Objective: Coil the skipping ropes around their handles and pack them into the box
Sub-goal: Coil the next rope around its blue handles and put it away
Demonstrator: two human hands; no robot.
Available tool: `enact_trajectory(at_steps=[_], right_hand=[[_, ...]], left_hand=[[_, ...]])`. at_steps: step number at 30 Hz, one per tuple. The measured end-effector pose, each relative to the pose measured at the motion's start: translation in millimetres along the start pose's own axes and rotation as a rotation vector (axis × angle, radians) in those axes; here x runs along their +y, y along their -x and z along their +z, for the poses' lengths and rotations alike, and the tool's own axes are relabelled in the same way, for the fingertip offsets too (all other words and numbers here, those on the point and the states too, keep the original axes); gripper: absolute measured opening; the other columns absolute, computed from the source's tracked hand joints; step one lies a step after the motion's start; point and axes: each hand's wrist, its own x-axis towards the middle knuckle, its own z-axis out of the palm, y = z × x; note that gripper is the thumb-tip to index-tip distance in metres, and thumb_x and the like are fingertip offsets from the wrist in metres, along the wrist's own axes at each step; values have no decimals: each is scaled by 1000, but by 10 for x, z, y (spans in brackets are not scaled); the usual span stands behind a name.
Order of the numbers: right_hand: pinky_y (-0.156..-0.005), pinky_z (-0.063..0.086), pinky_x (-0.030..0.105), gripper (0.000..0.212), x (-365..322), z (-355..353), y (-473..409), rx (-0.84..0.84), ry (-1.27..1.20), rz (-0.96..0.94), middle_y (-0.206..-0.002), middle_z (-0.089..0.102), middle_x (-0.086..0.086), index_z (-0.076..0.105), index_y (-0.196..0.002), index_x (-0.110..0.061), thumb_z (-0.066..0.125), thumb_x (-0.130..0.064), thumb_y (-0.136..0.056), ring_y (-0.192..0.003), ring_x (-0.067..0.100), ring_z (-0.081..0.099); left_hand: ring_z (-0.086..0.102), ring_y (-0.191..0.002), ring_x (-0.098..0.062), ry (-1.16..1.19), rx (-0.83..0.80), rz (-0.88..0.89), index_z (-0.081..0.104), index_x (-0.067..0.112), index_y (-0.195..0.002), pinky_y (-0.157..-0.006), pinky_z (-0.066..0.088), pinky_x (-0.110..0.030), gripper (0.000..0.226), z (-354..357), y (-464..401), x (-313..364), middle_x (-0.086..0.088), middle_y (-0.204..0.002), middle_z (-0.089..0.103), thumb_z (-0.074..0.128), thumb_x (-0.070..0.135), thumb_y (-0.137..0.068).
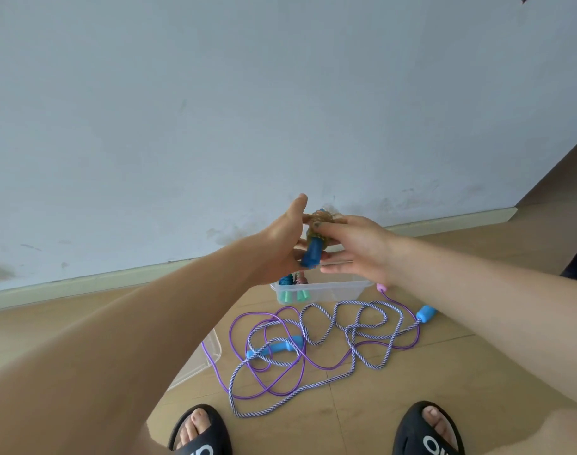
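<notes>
- Right now both hands are up in front of the wall, above the box point(320, 290), working one bundle: a dark blue handle point(310, 255) w/ brownish rope point(320, 220) wound round its top end.
- Left hand point(285, 239): fingers curl under and behind the handle, thumb stretched up past the coil. It carries the weight.
- Right hand point(352, 246): thumb and forefinger pinch the coil at the top; other fingers lie fairly straight below, holding nothing that I can see.
- Handling, as a judgement: handle looks like light, stiff plastic or foam, easy to grip mid-length. The wound rope is soft and springy, so it prob wants to unwind unless the last turn is tucked or kept pinched. Best hold = round the coil and handle together, not by the handle tip.
- Box is clear plastic, on the floor near the wall; it already holds coiled ropes, green handles point(293, 295) showing thru the side. Room left on its right side.
- On the floor btwn box and feet: a striped blue-white rope point(346, 326) w/ light blue handles point(275, 349), tangled w/ a thin purple rope point(280, 382) that ends in a pink handle point(381, 287) beside the box.
- Those 2 cross each other many times; limp, light, likely to snag, so prob easier to start from a handle end and draw each one free.
- Clear lid point(211, 356) lies on the floor at left, partly behind the left arm.
</notes>
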Motion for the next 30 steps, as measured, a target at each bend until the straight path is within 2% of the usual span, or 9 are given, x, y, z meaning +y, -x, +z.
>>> enact_trajectory(at_steps=[2, 4, 8, 11, 15, 19, 21, 25, 30], right_hand=[[-92, 56, 46, 29, 48, -99, -200, 88, 56, 13, -110, 72, 9, 63, -122, -18, 64, -23, -93, -95, 31, 73], [-88, 58, 46, 18, 86, -213, -454, 173, 109, 33, -100, 72, 11, 64, -107, -14, 65, -18, -89, -90, 31, 73], [-59, 59, 33, 16, 390, -390, -1069, 234, 136, 139, -92, 65, 12, 61, -102, -8, 67, -7, -87, -73, 24, 66], [-58, 56, 31, 17, 837, -434, -1542, 291, 202, 236, -93, 63, 8, 61, -99, -8, 67, -3, -84, -73, 19, 62], [-73, 56, 34, 16, 1379, -502, -2121, 350, 382, 326, -88, 62, 6, 57, -90, -15, 68, -7, -80, -85, 24, 61], [-59, 46, 23, 15, 1712, -545, -2465, 352, 601, 368, -90, 59, 3, 59, -96, -16, 67, -15, -84, -82, 23, 56], [-74, 54, 28, 22, 1830, -534, -2583, 328, 636, 404, -97, 61, 5, 58, -101, -12, 70, -17, -83, -89, 25, 60], [-82, 57, 32, 27, 1957, -432, -2722, 262, 668, 459, -103, 65, 12, 62, -107, -5, 68, -18, -85, -94, 28, 66], [-91, 57, 39, 33, 1941, -384, -2707, 164, 672, 498, -109, 53, 13, 54, -124, -4, 54, -10, -92, -99, 28, 59]], left_hand=[[62, -113, -29, -157, 23, -46, 52, 26, -133, -104, 47, -46, 59, -115, -180, -86, -12, -123, 57, 28, 66, -96], [61, -111, -24, -349, 75, -65, 46, 28, -135, -105, 46, -44, 57, -253, -396, -184, -8, -122, 56, 30, 64, -95], [56, -104, -26, -1100, 155, -41, 44, 19, -135, -89, 45, -34, 47, -590, -909, -495, -6, -119, 57, 42, 47, -97], [55, -106, -29, -1428, 101, -28, 48, 20, -131, -91, 46, -38, 44, -745, -1289, -840, -7, -121, 57, 49, 45, -94], [56, -106, -21, -1618, -32, 147, 59, 25, -109, -94, 47, -41, 36, -813, -1710, -1256, 1, -105, 64, 44, 54, -96], [54, -92, -19, -1619, 4, 336, 51, 28, -88, -80, 51, -42, 32, -959, -1983, -1499, 7, -83, 55, 30, 46, -103], [48, -83, -14, -1641, 2, 398, 44, 30, -80, -77, 50, -38, 39, -987, -2058, -1570, 10, -75, 49, 23, 55, -100], [47, -84, -13, -1757, -41, 463, 42, 33, -84, -76, 49, -34, 50, -996, -2069, -1608, 11, -81, 54, 14, 74, -88], [54, -97, -16, -1851, -32, 496, 42, 31, -92, -67, 42, -31, 46, -932, -2066, -1575, 6, -94, 61, 18, 70, -93]])
